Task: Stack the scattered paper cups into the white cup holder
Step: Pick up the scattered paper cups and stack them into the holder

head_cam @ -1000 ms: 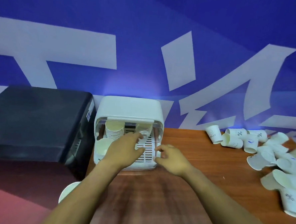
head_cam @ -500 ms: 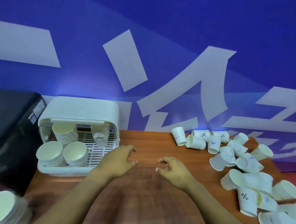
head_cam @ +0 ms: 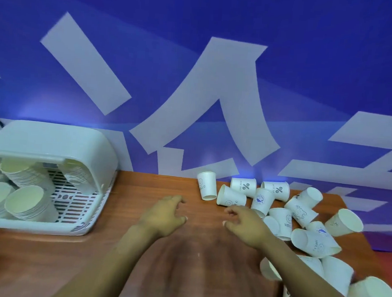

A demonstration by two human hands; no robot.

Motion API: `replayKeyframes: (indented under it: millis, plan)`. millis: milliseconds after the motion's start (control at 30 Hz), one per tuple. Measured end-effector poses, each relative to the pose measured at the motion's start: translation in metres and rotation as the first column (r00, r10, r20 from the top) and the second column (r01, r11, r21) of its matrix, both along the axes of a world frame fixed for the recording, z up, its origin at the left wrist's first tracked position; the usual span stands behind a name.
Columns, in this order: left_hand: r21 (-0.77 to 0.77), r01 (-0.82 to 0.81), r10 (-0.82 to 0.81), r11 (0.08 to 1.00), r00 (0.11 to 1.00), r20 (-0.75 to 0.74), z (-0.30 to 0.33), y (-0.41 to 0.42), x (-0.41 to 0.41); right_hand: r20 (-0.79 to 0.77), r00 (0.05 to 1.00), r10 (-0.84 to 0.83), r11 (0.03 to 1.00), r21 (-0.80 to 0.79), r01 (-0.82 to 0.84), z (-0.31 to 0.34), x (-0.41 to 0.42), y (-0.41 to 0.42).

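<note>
Wooden table [head_cam: 45, 265] | left hand [head_cam: 163, 217], right hand [head_cam: 246, 225] hover palm-down, fingers loosely spread, holding nothing | paper cups [head_cam: 278, 206] right

The scene is evenly and fairly brightly lit, with a cool blue cast from the wall [head_cam: 311, 40]. Soft violet glow patches sit low on the wall, one at left above the white cup holder [head_cam: 53, 139] and one near centre just above the table [head_cam: 45, 265] edge. Shadows are faint and diffuse under the forearms at lower centre. Wide-angle distortion bends the table edge and stretches the lower corners. Cups [head_cam: 369, 294] at lower right are smeared by motion blur; the whole frame is slightly soft.
</note>
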State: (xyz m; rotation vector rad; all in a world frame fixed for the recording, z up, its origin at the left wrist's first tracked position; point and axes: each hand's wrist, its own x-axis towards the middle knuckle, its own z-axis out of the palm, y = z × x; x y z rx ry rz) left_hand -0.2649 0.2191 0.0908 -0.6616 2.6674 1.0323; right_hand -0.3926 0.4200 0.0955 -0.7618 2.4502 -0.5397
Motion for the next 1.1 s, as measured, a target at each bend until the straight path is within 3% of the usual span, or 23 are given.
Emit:
replayKeyframes:
  millis: [300,467,700,1100]
  plan:
    - [0.049,-0.172,0.167,0.984,0.981,0.097,-0.019,0.005,-0.071,-0.06,0.998,0.024,0.995,0.1,-0.018,-0.023,-0.059,-0.001]
    - [-0.021,-0.158,0.159,0.987,0.979,0.129,-0.03,0.002,-0.131,-0.173,0.979,0.108,0.989,0.12,-0.088,-0.044,-0.094,-0.018]
    - [-0.043,-0.206,0.21,0.978,0.971,0.117,-0.076,0.006,-0.173,-0.26,0.951,0.17,0.976,0.181,-0.124,-0.079,-0.115,-0.027]
    - [0.077,-0.322,0.32,0.944,0.947,0.039,-0.108,0.018,-0.196,-0.284,0.924,0.256,0.956,0.216,-0.198,-0.098,-0.126,-0.039]
